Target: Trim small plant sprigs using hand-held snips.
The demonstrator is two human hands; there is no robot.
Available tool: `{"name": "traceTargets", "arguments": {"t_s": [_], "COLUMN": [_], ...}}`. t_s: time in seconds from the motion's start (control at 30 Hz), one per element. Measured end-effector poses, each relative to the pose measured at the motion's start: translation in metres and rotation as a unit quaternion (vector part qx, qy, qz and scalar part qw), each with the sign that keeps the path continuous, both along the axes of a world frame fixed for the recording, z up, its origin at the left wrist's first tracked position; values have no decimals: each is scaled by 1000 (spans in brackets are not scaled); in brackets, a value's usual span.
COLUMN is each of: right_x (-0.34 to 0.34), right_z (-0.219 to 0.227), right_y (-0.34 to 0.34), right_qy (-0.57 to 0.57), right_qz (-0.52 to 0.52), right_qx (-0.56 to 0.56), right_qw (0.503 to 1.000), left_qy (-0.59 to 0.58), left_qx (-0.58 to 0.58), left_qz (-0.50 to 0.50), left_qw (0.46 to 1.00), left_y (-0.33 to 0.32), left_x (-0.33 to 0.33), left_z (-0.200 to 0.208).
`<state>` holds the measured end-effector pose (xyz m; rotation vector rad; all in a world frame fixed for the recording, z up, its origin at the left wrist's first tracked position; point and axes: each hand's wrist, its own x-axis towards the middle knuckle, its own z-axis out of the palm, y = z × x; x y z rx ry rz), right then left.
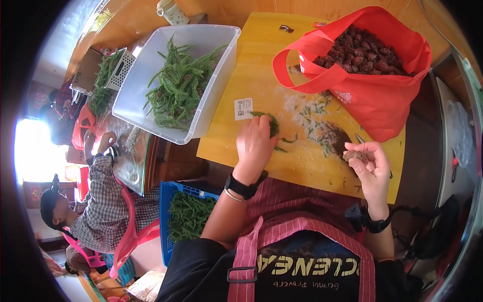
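The right hand's [366, 162] grip pinches a cone [352, 155] above the desk [226, 116]; it looks light and hard, best held by its sides. The left hand [255, 143] pinches a bendy sprig [273, 126].

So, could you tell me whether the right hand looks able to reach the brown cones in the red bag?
Probably yes: the red bag gapes open beyond the right hand, and the brown cones show uncovered, though that hand holds a small brown piece.
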<state>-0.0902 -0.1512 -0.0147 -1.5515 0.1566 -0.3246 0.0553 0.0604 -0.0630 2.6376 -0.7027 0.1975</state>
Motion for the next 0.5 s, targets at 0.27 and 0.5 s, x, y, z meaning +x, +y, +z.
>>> {"name": "traceTargets", "arguments": {"t_s": [0.27, 0.5], "right_x": [-7, 6], "right_z": [3, 22], "right_y": [0, 13], "right_qy": [30, -2], "right_qz": [30, 111], "right_qx": [34, 12], "right_qw": [999, 994], "left_qy": [276, 530], "left_qx": [-316, -521], "left_qz": [-85, -181], "left_qw": [904, 645], "left_y": [10, -4], "left_x": [2, -26], "left_z": [37, 64]}}
